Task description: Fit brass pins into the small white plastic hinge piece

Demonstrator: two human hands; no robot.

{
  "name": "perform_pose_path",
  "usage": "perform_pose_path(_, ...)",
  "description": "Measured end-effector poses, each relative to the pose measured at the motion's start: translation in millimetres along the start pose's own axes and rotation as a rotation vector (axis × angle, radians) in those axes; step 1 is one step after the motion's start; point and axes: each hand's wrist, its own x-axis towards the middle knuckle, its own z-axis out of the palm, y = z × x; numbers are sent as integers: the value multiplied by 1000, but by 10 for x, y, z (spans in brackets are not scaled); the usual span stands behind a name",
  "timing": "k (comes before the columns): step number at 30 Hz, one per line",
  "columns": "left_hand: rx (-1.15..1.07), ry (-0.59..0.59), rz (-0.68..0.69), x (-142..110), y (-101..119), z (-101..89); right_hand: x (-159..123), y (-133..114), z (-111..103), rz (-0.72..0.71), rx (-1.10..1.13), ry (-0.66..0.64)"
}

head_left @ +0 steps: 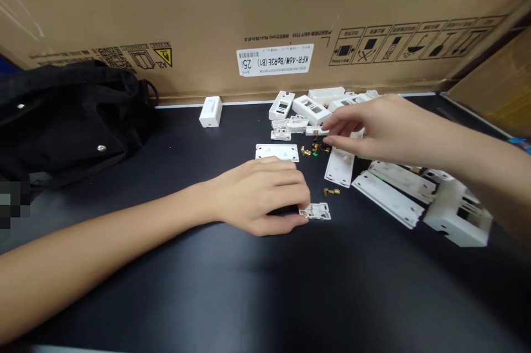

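The step in hand looks like work on one small piece: the left hand (265, 195) steadies it while the right hand (377, 126) is out among the loose parts. The piece is a small white base (320, 211) lying on the black tabletop (249, 292), near the middle of the scene, with a brass contact (307, 213) showing at its left end. The left thumb and fingers close on that same end — a narrow grip, thumb on the near side.

Farther off and to the right, the right hand hangs over the parts with its thumb and index finger slightly parted. Nothing shows clearly between them, though a tiny bit might be hidden there. Just beside those fingertips lie a cluster of brass pieces (306, 151) and some small white parts (281, 135); a single brass piece (332, 191) lies apart, nearer, just beyond the base.

A flat white plate (277, 152) lies beyond the left hand, another white plate (339, 167) below the right one. White frames (311, 109) gather at the far side, and a deep white housing (458, 214) sits at the right.

As a judgement, picking from the cluster calls for a fine fingertip pinch — the pieces are small and close together — while the left hand holds the base quiet, without covering the brass contact.
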Motion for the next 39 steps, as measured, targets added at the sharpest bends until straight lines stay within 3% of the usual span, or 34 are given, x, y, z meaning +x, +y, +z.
perform_pose_path(6, -3, 7, 1, -1, 2, -2, -29, -5, 81, -18, -46, -84)
perform_pose_path(14, 4, 5, 6, -7, -3, 5, -66, -147, 131, -68, -114, -36)
perform_pose_path(20, -9, -4, 5, -1, -2, 2, -53, -144, 114, -17, -108, 8)
perform_pose_path(28, -19, 0, 1, -5, -6, 0, 8, -166, 138, -108, -90, -58)
perform_pose_path(35, -18, 3, 3, -4, -8, 1, -21, -169, 116, -61, -95, 16)
perform_pose_path(39, -22, -1, 3, -3, -10, -5, -24, -139, 164, -112, -75, -16)
